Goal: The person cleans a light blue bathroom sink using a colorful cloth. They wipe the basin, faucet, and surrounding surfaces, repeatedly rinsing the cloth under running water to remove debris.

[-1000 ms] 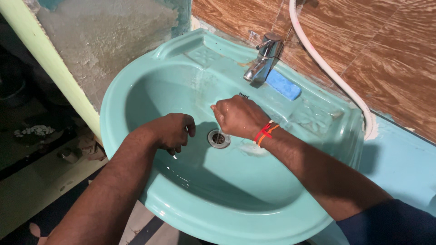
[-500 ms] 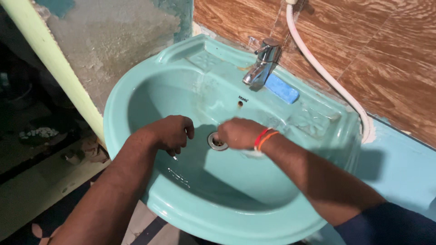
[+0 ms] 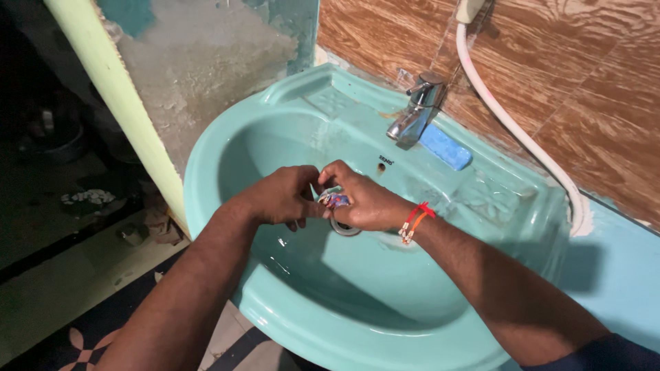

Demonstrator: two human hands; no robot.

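Both of my hands meet over the bowl of a turquoise sink, just above its metal drain. My right hand, with red and orange threads at the wrist, cups a small multicoloured object in its fingers. My left hand curls toward the same object, its fingertips touching it from the left. What the object is cannot be told. A chrome tap stands at the back rim, and no water is seen running from it.
A blue soap bar lies on the rim right of the tap. A white hose runs down the brown wood-pattern wall. A pale green frame post and rough plaster stand left. Patterned floor lies below.
My hands have come together above the drain; the right hand turned palm-up with the small multicoloured object in it, and the left moved right to touch it. The camera view shifted slightly.
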